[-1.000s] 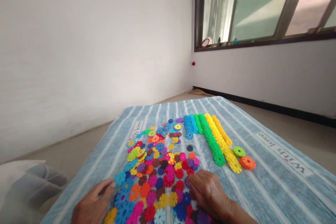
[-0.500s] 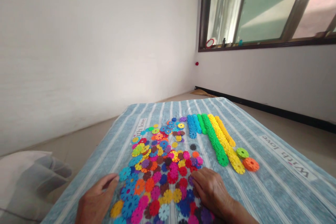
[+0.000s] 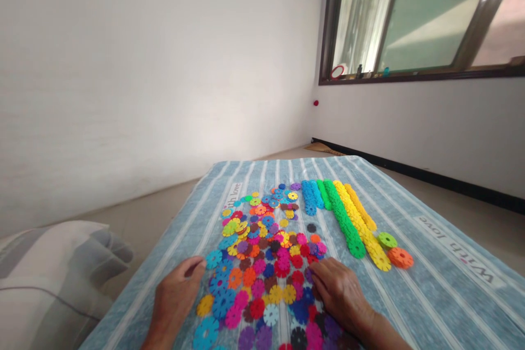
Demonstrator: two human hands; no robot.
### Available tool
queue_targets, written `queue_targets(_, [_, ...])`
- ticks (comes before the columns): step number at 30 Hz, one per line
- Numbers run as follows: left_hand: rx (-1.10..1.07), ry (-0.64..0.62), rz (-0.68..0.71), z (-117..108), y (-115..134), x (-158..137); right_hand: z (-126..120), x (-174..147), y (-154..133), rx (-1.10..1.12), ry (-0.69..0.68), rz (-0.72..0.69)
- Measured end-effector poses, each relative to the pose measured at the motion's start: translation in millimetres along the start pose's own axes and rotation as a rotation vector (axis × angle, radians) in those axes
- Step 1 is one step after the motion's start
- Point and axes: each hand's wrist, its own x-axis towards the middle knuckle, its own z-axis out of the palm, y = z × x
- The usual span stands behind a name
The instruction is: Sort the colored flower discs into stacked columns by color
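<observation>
Many flat, notched plastic discs [image 3: 258,288] in mixed colours lie spread over the striped cloth between my hands. On the left, my left hand [image 3: 177,292] is at the pile's edge, thumb and forefinger tips together and nothing visible in them. Just beyond those tips lies a blue disc [image 3: 214,259]. My right hand [image 3: 339,291] rests at the pile's right side, fingers bunched and bent down among purple and red discs. Whatever its fingertips may hold is hidden beneath the hand.
Linked disc rows stand beyond my right hand: a blue row [image 3: 308,197], a green row [image 3: 344,221] and a yellow row [image 3: 361,224]. Near them lie an orange disc stack [image 3: 401,257] and a lime disc [image 3: 388,239]. White-grey fabric [image 3: 53,279] is at the left.
The view has shifted, so the table and discs appear farther right. Both hands keep nearly the same places beside the pile. No disc has visibly been picked up.
</observation>
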Motion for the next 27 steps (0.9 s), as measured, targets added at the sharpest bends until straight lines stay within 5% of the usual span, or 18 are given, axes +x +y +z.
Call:
queue_targets(15, [-0.078,-0.048,0.024,6,0,-16,-3,-11,3,0.022,-0.003,-0.029])
queue_targets(21, [-0.007,-0.086,0.213,10,9,-21,-2,-12,4,0.04,0.046,-0.071])
queue_targets(27, [0.161,-0.306,0.514,22,40,-19,-2,-12,10,0.056,0.066,-0.128])
